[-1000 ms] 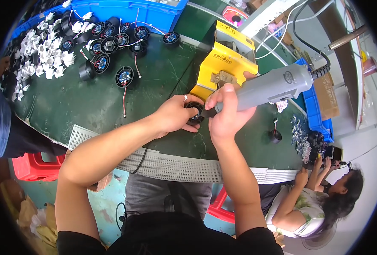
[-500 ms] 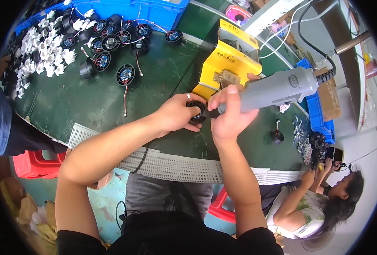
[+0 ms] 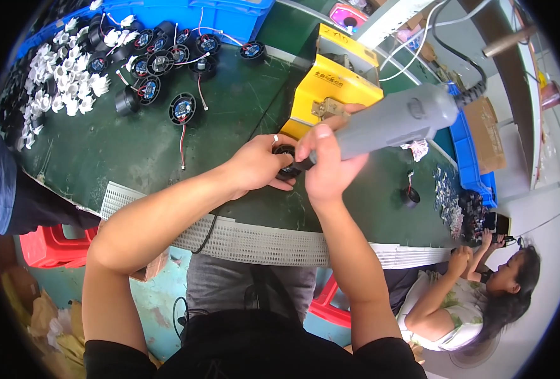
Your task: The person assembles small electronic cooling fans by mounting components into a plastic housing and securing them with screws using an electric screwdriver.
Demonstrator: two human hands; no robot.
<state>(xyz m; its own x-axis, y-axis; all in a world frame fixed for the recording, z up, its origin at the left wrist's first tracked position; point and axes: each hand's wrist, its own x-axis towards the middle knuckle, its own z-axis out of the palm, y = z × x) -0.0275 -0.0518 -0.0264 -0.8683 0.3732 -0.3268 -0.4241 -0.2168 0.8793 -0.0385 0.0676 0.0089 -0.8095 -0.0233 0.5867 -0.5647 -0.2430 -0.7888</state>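
Note:
My left hand (image 3: 258, 165) is closed around a round black housing (image 3: 284, 150) on the green worktable (image 3: 273, 218). It steadies the part near the table's front edge, and its fingers cover much of it. My right hand (image 3: 332, 165) grips a grey electric screwdriver (image 3: 394, 123), whose cable leaves the back end. The tool is tilted, with its dark nose right against the housing; the bit's tip is hidden. Just beyond my hands stands a yellow screw feeder (image 3: 334, 85) with a metal block on its front.
At the left lie white plastic pieces (image 3: 62, 72) and several round black units (image 3: 182, 108) with wires. A blue bin (image 3: 223, 19) sits behind them. One wired unit (image 3: 410, 196) rests at the right. Beyond it are a blue tray (image 3: 473, 151) and a co-worker (image 3: 450, 303).
My right hand and the screwdriver have shifted slightly left, and the tool's back end has dipped a little. My left hand still holds the housing. The whole view has moved slightly.

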